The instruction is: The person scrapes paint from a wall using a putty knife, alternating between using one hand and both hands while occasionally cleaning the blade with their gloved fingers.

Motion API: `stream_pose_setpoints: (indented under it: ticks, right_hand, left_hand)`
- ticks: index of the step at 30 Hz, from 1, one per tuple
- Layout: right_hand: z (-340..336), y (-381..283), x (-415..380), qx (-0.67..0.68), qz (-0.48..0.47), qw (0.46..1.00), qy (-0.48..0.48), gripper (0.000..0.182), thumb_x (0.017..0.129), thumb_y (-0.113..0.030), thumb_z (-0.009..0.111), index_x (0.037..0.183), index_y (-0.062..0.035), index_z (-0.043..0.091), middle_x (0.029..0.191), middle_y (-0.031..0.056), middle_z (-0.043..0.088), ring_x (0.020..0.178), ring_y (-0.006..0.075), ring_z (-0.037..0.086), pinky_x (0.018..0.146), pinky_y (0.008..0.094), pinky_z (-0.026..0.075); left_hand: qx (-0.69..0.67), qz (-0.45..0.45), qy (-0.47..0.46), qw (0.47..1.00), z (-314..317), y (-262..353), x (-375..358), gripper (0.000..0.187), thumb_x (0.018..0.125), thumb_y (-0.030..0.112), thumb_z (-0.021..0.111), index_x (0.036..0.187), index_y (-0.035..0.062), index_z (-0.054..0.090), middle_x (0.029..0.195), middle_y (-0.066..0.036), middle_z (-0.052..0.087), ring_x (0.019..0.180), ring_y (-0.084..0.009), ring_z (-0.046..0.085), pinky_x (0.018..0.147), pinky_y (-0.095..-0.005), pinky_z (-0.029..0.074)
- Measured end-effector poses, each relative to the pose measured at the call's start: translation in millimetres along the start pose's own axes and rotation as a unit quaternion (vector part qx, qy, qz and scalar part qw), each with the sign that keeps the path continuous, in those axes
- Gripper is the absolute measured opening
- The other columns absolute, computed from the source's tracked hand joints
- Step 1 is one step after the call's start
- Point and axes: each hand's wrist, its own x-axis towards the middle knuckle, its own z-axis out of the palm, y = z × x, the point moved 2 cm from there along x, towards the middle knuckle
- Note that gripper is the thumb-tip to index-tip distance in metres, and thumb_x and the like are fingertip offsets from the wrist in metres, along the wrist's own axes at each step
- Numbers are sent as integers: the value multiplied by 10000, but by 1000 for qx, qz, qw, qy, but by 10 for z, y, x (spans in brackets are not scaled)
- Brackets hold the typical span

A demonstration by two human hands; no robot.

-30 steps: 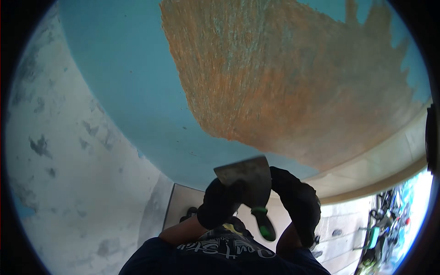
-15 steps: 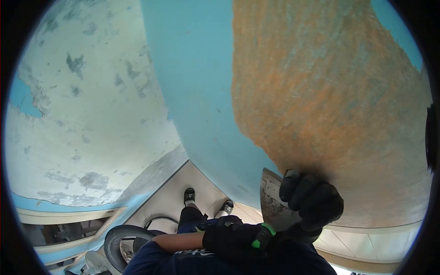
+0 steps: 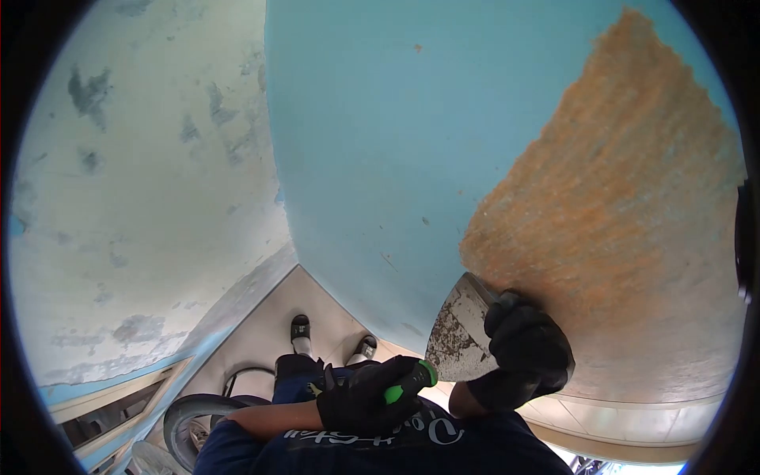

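Being worn nearest the camera: dark blue shirt (image 3: 380, 457), white lettering across it. Just in front, both hands are covered by black gloves. Scraper (image 3: 457, 340) is held out in front of the torso by the left hand (image 3: 366, 397); its fingers are wrapped around the black-and-green handle (image 3: 429, 371). Blade is angled up and to the right, face mottled with dark residue. Right hand (image 3: 532, 350) is placed at the blade's right edge, fingers curled inward; whether the blade is pinched or only touched cannot be told, and the palm is hidden.

Blade's top corner is seen just below the lower left edge of an orange-brown patch (image 3: 602, 190); contact with the wall cannot be confirmed. Patch is bordered by blue paint on the wall (image 3: 380, 142), marked with a few small specks. Below the patch, lower right, a cream band (image 3: 633, 452) is seen.

Farther down, dark shoes (image 3: 300, 327) are planted on pale floor (image 3: 265, 340). To the left, a dark ring-shaped object (image 3: 176, 427) is partly hidden by the left arm. Beyond it, a cream-framed opening (image 3: 119, 388) is set under a whitish wall (image 3: 158, 214), stained with grey blotches.
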Motion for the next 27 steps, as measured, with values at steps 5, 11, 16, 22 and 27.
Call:
stream_pose_setpoints:
  ticks: [5,11,16,22,27]
  right_hand:
    - [53,73,35,-16,-1,999,-28,385,985,-240,596,656,-74,487,536,33,434,463,168,452,500,353,424]
    - [57,195,41,-9,-2,998,-57,387,983,-250,595,650,-85,487,536,26,431,461,162,452,498,353,425]
    - [10,258,2,9,-1,997,-77,389,981,-259,595,646,-95,486,536,21,429,460,157,451,496,352,426]
    - [-62,255,-24,39,-19,993,-107,391,979,-270,594,640,-107,486,537,14,427,458,151,451,494,352,426]
    - [-79,275,13,68,-36,988,-133,393,977,-279,594,635,-117,486,537,8,424,457,146,450,492,351,427]
  left_hand:
    - [81,48,-57,994,-153,12,28,670,886,127,732,1438,-26,384,978,-109,644,832,-257,665,724,-383,544]
    - [67,53,-102,991,-135,-243,43,725,875,149,744,1464,-28,360,935,-108,651,825,-254,674,713,-390,550]
    - [79,67,-83,991,-138,-200,102,656,887,238,757,1382,-28,418,887,-122,667,783,-282,683,679,-406,548]
    - [67,105,-20,992,-52,-143,114,616,893,309,762,1305,-35,460,871,-154,665,743,-317,680,672,-420,548]
    - [111,76,-9,991,-71,-100,97,555,897,292,741,1294,-21,510,906,-170,680,754,-330,702,677,-423,566]
